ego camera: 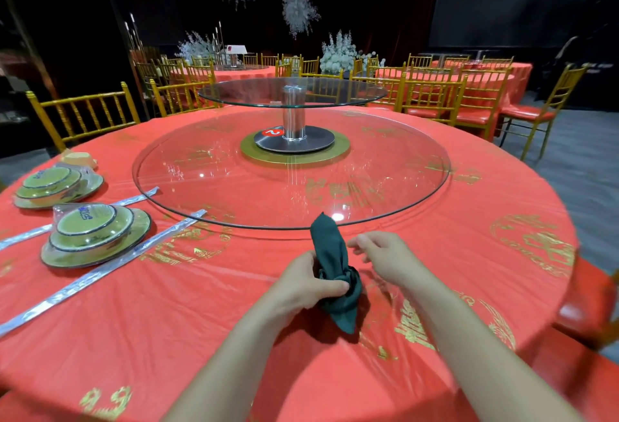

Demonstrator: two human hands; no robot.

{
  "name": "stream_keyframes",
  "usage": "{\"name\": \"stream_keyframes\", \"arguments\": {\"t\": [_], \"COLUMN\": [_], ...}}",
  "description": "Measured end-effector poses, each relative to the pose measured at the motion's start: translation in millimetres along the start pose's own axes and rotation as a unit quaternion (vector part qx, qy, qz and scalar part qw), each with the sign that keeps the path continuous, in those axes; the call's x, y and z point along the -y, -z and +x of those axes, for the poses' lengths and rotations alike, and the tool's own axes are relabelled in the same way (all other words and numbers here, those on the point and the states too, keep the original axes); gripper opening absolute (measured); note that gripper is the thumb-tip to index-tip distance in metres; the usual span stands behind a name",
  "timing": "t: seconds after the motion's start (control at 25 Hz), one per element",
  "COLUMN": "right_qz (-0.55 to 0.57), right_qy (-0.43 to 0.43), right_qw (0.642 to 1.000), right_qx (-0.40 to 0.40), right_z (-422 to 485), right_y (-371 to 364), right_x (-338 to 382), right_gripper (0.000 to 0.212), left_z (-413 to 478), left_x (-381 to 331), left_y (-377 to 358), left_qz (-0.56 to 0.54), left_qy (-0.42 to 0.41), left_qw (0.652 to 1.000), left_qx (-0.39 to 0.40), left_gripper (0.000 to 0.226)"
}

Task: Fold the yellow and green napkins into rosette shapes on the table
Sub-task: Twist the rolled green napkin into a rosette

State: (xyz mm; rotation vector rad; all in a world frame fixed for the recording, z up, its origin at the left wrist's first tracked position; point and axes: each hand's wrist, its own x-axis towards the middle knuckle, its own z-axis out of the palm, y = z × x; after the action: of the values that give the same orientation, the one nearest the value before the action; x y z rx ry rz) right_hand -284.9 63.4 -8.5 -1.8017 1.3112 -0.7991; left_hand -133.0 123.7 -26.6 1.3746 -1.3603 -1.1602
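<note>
A dark green napkin point(331, 254) stands rolled and bunched on the red tablecloth point(201, 321), one point up toward the glass and one point down toward me. My left hand point(301, 282) grips it at its gathered middle, thumb across the knot. My right hand point(385, 255) hovers just right of the napkin with fingers loosely curled, holding nothing. No yellow napkin is in view.
A large glass turntable point(291, 173) with a raised smaller glass tier point(291, 91) fills the table's middle. Two wrapped stacks of plates and bowls point(95, 234) and wrapped chopsticks point(100, 274) lie at left. Gold chairs point(432, 93) ring the table.
</note>
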Motion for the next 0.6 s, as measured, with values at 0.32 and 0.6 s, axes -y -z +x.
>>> {"name": "stream_keyframes", "arguments": {"t": [0.32,0.6], "right_qz": [0.326,0.333], "right_qy": [-0.016,0.004], "right_qw": [0.920,0.893], "right_qx": [0.218,0.304], "right_z": [9,8], "right_y": [-3,9], "right_x": [-16,-18], "right_gripper": [0.030,0.056], "left_z": [1,1], "left_x": [8,9], "left_y": [9,16], "left_qz": [0.008,0.016], "left_qy": [0.013,0.014], "left_qw": [1.000,0.998], "left_qx": [0.013,0.066], "left_gripper": [0.048,0.039]}}
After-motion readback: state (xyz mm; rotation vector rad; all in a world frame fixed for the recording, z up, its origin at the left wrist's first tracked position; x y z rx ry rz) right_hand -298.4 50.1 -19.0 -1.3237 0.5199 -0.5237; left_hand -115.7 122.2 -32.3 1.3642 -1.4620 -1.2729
